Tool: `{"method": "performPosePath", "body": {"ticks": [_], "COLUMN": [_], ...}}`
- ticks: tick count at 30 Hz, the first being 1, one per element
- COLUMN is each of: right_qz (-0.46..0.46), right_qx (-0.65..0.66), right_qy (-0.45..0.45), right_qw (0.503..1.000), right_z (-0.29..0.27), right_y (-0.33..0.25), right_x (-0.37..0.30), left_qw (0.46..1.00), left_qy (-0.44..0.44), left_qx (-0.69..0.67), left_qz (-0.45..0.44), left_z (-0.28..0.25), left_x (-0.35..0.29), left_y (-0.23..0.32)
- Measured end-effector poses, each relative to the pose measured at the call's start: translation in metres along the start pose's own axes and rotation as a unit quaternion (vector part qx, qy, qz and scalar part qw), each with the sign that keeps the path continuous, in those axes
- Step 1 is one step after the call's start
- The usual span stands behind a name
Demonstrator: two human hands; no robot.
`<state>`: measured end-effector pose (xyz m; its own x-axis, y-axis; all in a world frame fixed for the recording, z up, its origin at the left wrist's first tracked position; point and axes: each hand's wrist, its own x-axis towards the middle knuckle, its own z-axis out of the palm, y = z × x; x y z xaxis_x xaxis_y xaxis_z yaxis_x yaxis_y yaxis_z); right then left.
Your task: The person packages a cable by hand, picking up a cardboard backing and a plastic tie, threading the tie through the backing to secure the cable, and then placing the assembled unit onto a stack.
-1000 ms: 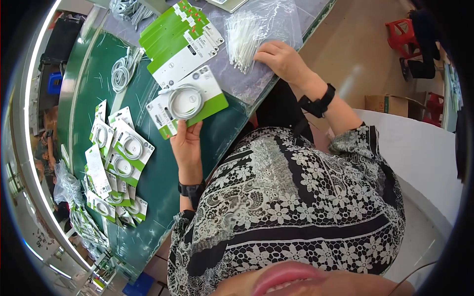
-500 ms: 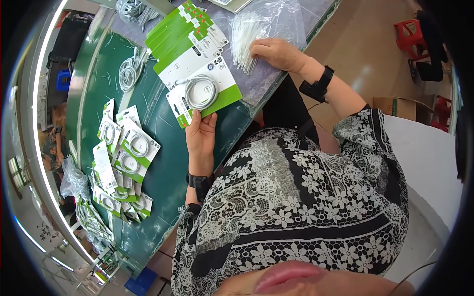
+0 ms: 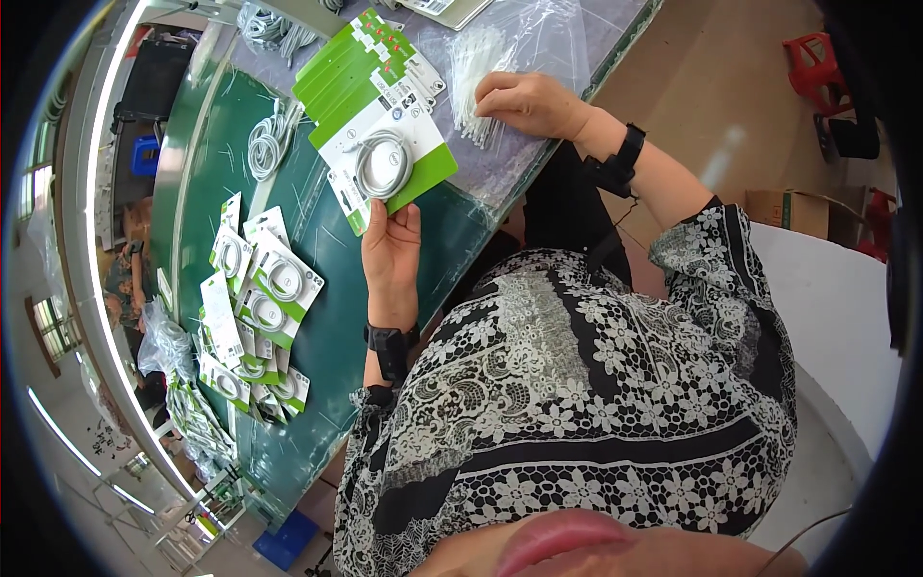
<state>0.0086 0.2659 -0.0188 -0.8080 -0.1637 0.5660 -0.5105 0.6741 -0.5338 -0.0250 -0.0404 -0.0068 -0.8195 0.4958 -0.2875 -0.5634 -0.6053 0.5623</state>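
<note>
A white and green card with a coiled light-grey cable [image 3: 384, 164] on its front is in my left hand [image 3: 392, 242]. The thumb lies over the card's lower edge, with the other fingers curled partly behind. Beneath its far end fans a stack of similar cards [image 3: 351, 88], without cables where they show. To the right, my right hand [image 3: 531, 104] is closed in a pinch at the edge of a pile of thin white cable ties [image 3: 473, 82]. Its fingertips touch the ties; how many they grip is hidden.
Carded cables [image 3: 260, 313] lie heaped on the green table [image 3: 332, 317] at left. A loose cable coil [image 3: 267, 154] and stray ties are farther back. Clear plastic [image 3: 553, 38] lies by the tie pile. Red stools [image 3: 815, 72] and a cardboard box [image 3: 784, 210] stand on the floor at right.
My left hand has tilted the card and moved its near edge slightly up and away from me. The right hand's fingers have shifted a little left, deeper onto the ties. The view has shifted slightly.
</note>
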Motion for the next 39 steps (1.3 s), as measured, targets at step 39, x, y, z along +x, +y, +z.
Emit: {"method": "performPosePath", "body": {"ticks": [39], "right_qz": [-0.032], "right_qx": [-0.042], "right_qy": [0.178], "right_qw": [0.983], "right_z": [0.0], "right_y": [-0.15], "right_x": [0.075], "left_qw": [0.807], "left_qy": [-0.177], "left_qx": [-0.525], "left_qz": [-0.204], "left_z": [0.066], "left_x": [0.013], "left_y": [0.005]}}
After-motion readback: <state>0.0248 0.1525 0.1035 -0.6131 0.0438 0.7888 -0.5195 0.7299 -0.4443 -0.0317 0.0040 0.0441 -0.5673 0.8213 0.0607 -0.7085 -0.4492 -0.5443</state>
